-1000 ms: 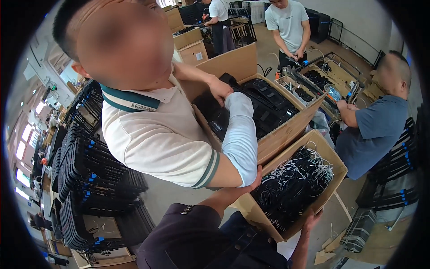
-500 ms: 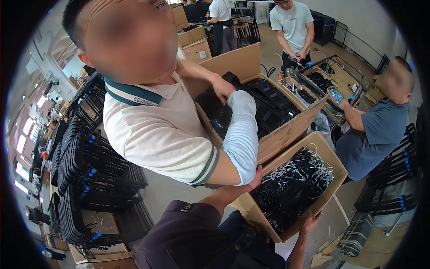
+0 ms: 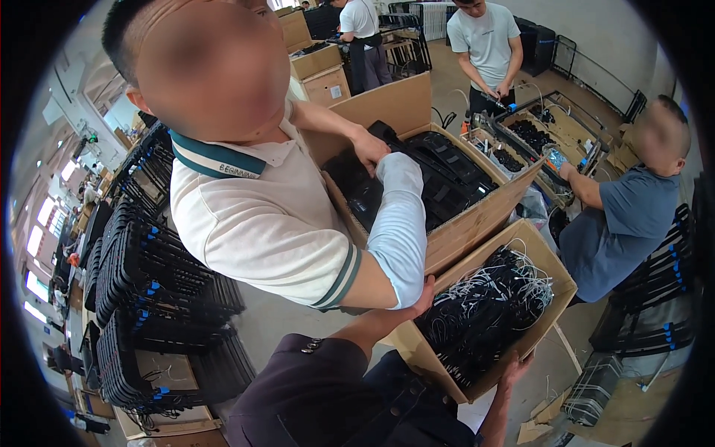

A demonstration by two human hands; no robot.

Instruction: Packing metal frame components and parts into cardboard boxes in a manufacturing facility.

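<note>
An open cardboard box (image 3: 562, 287) sits tilted in front of me, between my two hands. Inside it lies a heap of black cables (image 3: 477, 320), with white and grey wires (image 3: 532, 279) tangled on top toward the far end. My left hand (image 3: 425, 295) grips the box's left edge, partly below a co-worker's sleeved elbow. Around the lower right side of the box, my right hand (image 3: 515, 369) is closed, its fingers against the cardboard.
Just beyond stands a larger carton (image 3: 477, 223) of black plastic parts (image 3: 447, 167), with a co-worker's hands (image 3: 370, 151) in it. Black frames (image 3: 156, 298) are stacked at left. Another person (image 3: 622, 212) works at right beside a parts bench (image 3: 551, 141).
Almost nothing differs. The co-worker leaning over the larger carton has shifted very slightly left; my hands keep their hold on the box.
</note>
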